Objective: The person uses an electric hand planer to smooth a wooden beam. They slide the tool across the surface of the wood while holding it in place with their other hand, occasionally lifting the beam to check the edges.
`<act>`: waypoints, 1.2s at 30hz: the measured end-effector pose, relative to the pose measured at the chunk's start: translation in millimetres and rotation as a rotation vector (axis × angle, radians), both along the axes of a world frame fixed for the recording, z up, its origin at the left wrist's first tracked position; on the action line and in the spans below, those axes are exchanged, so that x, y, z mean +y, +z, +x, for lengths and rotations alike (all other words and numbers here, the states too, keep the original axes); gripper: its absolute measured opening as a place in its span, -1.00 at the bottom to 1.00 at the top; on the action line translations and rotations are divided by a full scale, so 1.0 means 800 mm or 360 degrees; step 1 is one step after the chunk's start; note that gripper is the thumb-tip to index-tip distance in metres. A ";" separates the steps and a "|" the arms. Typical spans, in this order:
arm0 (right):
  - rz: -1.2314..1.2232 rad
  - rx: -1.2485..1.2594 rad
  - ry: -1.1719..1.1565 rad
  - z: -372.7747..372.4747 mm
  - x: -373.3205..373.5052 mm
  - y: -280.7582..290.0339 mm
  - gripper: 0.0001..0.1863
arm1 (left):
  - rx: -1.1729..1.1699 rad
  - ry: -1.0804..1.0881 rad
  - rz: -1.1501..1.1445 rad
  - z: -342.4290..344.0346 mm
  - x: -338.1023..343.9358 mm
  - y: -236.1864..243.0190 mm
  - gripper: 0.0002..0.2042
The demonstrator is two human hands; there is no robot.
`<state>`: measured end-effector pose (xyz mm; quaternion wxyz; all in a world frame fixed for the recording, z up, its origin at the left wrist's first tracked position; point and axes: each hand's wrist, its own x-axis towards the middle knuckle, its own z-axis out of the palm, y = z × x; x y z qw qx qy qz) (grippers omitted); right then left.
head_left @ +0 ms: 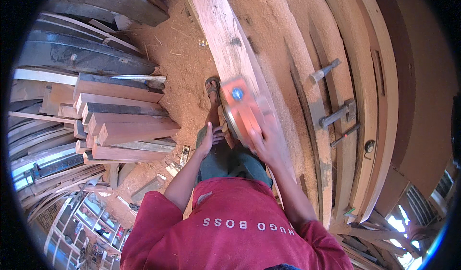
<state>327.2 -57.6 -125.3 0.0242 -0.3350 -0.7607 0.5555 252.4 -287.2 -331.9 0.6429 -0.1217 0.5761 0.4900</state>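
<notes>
My right hand (265, 144) is closed on the handle of an orange electric planer (238, 85), partly smeared by motion. A blue knob (237, 94) tops its front end. The planer rests on a long pale wooden beam (221, 35) that runs away from me, its face marked with a dark knot. To the left of the tool, near my thigh, my left hand (210, 139) hangs with its fingers apart and nothing visible in it. The underside of the planer is hidden.
Stacked squared timbers (134, 132) stand at the left. On planks at the right lie a chisel (325, 71), a hammer-like tool (336, 115), a thin rod (345, 134) and a small round dark object (369, 146). Sawdust (177, 49) covers the floor around my foot (212, 88).
</notes>
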 end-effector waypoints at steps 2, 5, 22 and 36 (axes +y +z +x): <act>-0.0119 -0.0251 -0.0002 0.100 -0.001 0.018 -0.47 | 0.0010 0.0092 -0.0029 0.001 0.019 0.004 -0.05; -0.0375 -0.0269 -0.0142 0.175 -0.005 0.042 -0.44 | 0.0029 0.0250 0.0026 0.004 0.047 0.002 -0.01; -0.0288 -0.0222 -0.0100 0.188 -0.015 -0.002 -0.50 | -0.0121 0.0841 0.0247 -0.052 0.129 0.041 -0.10; -0.0101 -0.0024 -0.0204 -0.088 0.071 -0.004 -0.49 | -0.0232 0.0679 0.0254 -0.079 0.123 0.053 -0.30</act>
